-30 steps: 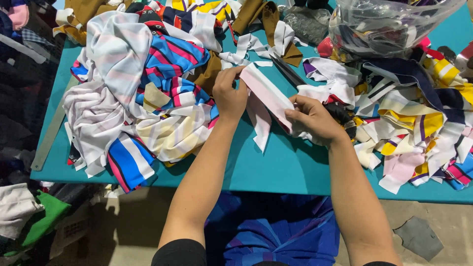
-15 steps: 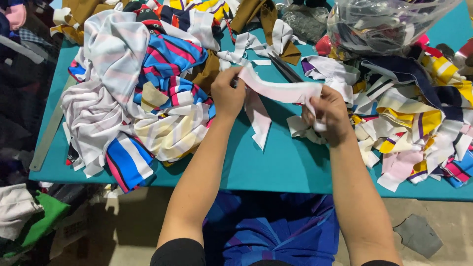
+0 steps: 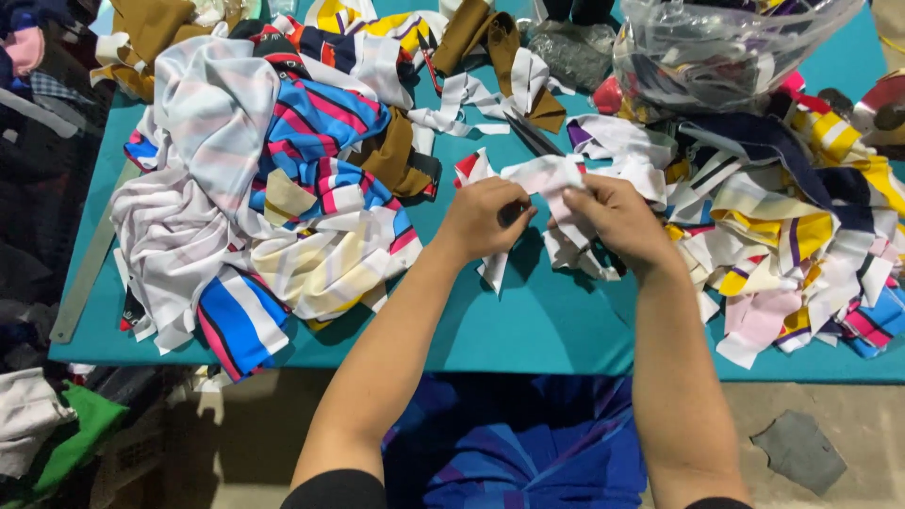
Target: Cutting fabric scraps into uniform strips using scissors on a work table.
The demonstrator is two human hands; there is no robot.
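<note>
The white fabric strip [image 3: 545, 179] is bunched between both hands above the middle of the teal bench [image 3: 528, 330], with loose ends drooping below the fingers and one tail hanging down toward the bench top. It looks very light and fully limp: it folds wherever it is unsupported, so it would likely need a pinch at two points to stay spread, and a grip near an edge or end rather than in the crumpled middle. It seems thin and not slippery (a knit or jersey offcut, by the look of it), and nothing about it appears fragile.

The left hand [image 3: 483, 219] is closed, thumb and fingers pinching the strip at its left part. The right hand [image 3: 613, 219] is likewise clamped on the strip, gathering the right part into the palm. The two hands sit close together, almost touching.

To the left lies a heap of striped cloth [image 3: 283, 207] in blue, pink and cream. To the right is a pile of striped scraps [image 3: 801, 245], and behind it a clear plastic bag [image 3: 726, 47] stuffed with more pieces.
</note>
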